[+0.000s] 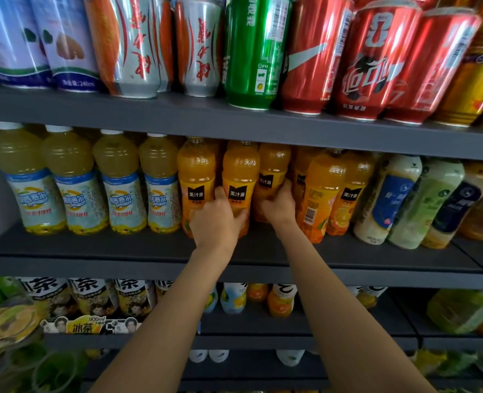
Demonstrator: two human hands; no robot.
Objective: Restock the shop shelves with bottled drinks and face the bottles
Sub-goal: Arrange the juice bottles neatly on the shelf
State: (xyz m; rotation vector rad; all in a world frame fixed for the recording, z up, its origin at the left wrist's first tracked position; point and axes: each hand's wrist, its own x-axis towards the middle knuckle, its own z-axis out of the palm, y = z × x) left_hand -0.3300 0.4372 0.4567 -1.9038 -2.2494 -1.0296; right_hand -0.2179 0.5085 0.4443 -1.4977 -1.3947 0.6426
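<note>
Several orange juice bottles with black labels stand on the middle grey shelf. My left hand grips the lower part of one front orange juice bottle, thumb on its left side. My right hand holds a second orange juice bottle that stands a little further back, fingers curled round its right side. Another orange bottle stands just left of my left hand. More orange bottles stand to the right, one with its barcode facing out.
Yellow drink bottles with blue-white labels fill the shelf's left. Pale tea bottles lean at the right. Cans line the shelf above. Iced tea bottles and small bottles sit on the shelf below.
</note>
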